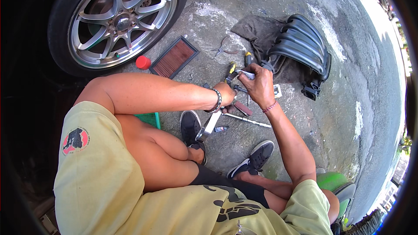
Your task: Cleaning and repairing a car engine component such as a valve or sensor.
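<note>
My left hand [225,94] is closed low over the ground, its fingers bent round something mostly hidden beneath them. Below its wrist a silver metal piece [209,126] slants toward my left shoe; whether the hand holds it is unclear. Just to the right, my right hand [260,86] pinches a small white tube-like piece [247,74] between thumb and fingers. Beyond the hands lie a yellow-and-black handled tool [231,70] and a yellow-and-black screwdriver [248,59]. Nearer me are a chrome bar [250,120], a dark red block [243,108] and a small dark bottle [221,129].
A car wheel [122,21] stands at far left, near a red cap [143,62] and a framed air filter [175,56]. Pliers [225,50] lie beyond my hands. A black intake manifold [300,45] rests on dark cloth [257,28] at right. A green mesh basket [150,119] is beside my leg.
</note>
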Available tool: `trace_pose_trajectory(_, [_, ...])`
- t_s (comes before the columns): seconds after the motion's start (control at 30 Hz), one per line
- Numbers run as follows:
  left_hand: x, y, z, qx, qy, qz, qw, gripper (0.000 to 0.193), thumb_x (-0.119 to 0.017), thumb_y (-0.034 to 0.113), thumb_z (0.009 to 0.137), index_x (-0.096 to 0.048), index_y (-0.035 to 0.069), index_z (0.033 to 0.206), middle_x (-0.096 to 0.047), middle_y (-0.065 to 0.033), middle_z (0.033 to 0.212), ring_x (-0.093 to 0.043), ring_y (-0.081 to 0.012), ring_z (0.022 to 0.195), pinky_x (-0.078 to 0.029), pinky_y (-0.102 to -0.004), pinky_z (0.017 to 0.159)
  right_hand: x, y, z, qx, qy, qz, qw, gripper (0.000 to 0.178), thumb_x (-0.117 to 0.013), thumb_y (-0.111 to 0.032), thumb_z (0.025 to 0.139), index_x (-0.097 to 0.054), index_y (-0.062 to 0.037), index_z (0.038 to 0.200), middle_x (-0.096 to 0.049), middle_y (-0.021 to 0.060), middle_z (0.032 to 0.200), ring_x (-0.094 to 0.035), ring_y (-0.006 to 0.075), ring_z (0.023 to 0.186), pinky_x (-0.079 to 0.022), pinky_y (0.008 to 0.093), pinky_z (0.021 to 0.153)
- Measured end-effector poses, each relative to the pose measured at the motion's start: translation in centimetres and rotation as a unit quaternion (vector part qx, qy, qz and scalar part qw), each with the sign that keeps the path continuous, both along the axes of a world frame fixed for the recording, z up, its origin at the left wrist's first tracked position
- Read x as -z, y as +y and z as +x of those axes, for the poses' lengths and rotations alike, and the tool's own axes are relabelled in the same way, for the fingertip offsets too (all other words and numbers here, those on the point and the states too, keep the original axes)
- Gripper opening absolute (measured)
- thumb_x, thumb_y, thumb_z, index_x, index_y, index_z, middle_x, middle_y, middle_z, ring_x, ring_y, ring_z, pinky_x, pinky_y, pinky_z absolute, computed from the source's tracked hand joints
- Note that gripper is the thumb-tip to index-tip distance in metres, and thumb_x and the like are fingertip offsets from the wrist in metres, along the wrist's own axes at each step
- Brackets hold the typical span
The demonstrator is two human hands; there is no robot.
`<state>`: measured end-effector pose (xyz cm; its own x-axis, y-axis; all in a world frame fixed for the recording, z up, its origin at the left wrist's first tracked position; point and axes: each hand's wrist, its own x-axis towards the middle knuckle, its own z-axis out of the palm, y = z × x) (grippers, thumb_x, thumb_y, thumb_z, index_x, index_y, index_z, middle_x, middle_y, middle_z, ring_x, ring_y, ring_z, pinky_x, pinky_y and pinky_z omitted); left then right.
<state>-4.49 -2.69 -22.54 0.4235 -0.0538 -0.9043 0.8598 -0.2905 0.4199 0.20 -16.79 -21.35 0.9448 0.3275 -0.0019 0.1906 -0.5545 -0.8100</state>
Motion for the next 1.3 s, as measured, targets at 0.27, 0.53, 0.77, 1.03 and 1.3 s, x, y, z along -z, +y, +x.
trace_pose_trajectory(0.27, [-0.7, 0.3, 0.2, 0.047, -0.021, 0.034, 0.998, 0.037, -0.051, 0.029, 0.101, -0.059, -0.005, 0.089, -0.065, -0.0145, 0.063, -0.059, -0.0197, 0.041, -0.044, -0.0324, 0.033, -1.0, 0.0, 0.4, 0.015, 0.036, 0.002, 0.999, 0.024, -0.071, -0.017, 0.078, -0.068, 0.0059, 0.084, -0.067, 0.0241, 0.074, -0.07, 0.0347, 0.071, -0.052, 0.0393, 0.065])
trace_pose_trajectory(0.53, [-0.5, 0.4, -0.2, 0.039, -0.034, 0.043, 0.998, 0.04, -0.052, 0.03, 0.1, -0.06, -0.007, 0.086, -0.065, -0.0144, 0.063, -0.059, -0.0199, 0.041, -0.046, -0.0332, 0.034, -0.6, 0.0, 0.4, 0.0, 0.008, -0.014, 1.0, 0.023, -0.071, -0.017, 0.08, -0.068, 0.0053, 0.084, -0.068, 0.0218, 0.074, -0.071, 0.0315, 0.069, -0.052, 0.0379, 0.065])
trace_pose_trajectory(0.77, [-0.1, 1.1, 0.5, 0.0, -0.005, -0.024, 1.0, 0.035, -0.051, 0.029, 0.101, -0.055, -0.003, 0.086, -0.062, -0.0147, 0.064, -0.059, -0.0207, 0.045, -0.042, -0.032, 0.034, 1.0, -0.3, 1.3, 0.093, -0.003, 0.116, 0.989, 0.021, -0.076, -0.017, 0.084, -0.074, 0.0008, 0.093, -0.072, 0.0119, 0.081, -0.066, 0.0168, 0.071, -0.05, 0.0288, 0.066])
trace_pose_trajectory(1.03, [-2.2, 4.2, 3.7, -0.152, -0.021, -0.173, 0.973, 0.036, -0.053, 0.041, 0.099, -0.055, 0.007, 0.088, -0.057, -0.0058, 0.072, -0.047, -0.0113, 0.047, -0.028, -0.0225, 0.036, 1.6, -1.9, 1.5, 0.111, 0.22, 0.308, 0.919, 0.021, -0.074, -0.014, 0.087, -0.071, 0.0011, 0.101, -0.069, 0.0006, 0.087, -0.059, 0.0059, 0.078, -0.047, 0.0214, 0.071])
trace_pose_trajectory(1.3, [-2.3, 5.4, 4.3, -0.127, -0.079, -0.238, 0.96, 0.037, -0.056, 0.046, 0.097, -0.056, 0.01, 0.093, -0.059, -0.0066, 0.075, -0.047, -0.01, 0.046, -0.028, -0.0216, 0.036, 2.3, -0.9, 0.6, 0.03, 0.15, 0.204, 0.967, 0.021, -0.075, -0.02, 0.087, -0.072, -0.0006, 0.095, -0.067, 0.0001, 0.073, -0.055, 0.0043, 0.064, -0.045, 0.0241, 0.057])
